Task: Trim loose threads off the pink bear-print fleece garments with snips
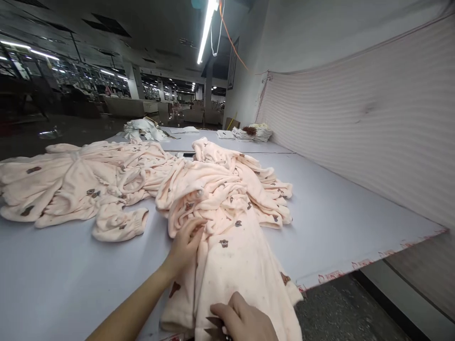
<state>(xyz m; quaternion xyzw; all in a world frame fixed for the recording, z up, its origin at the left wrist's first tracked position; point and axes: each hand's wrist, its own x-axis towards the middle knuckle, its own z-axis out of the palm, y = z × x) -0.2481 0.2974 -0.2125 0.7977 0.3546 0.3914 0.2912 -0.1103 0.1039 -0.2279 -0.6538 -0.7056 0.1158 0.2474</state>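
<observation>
A pale peach fleece garment (234, 255) with small brown bear prints lies bunched in front of me, its lower part spread toward me over the table's near edge. My left hand (188, 244) has its fingers curled on a fold at the garment's left side, thumb and fingers close together on the cloth. Low in the view, my right hand (245, 319) is closed around thread snips (215, 328). Their two dark pointed blades stand apart just above the fleece and point left. The snips' handle is mostly hidden in my palm.
More peach fleece garments (78, 184) lie heaped on the pale table (327, 213) at left. White cloth pieces (144, 129) and stacked papers or fabric (243, 134) are at the back. A striped cloth (355, 104) hangs along the right wall. The table's edge (341, 273) runs at right.
</observation>
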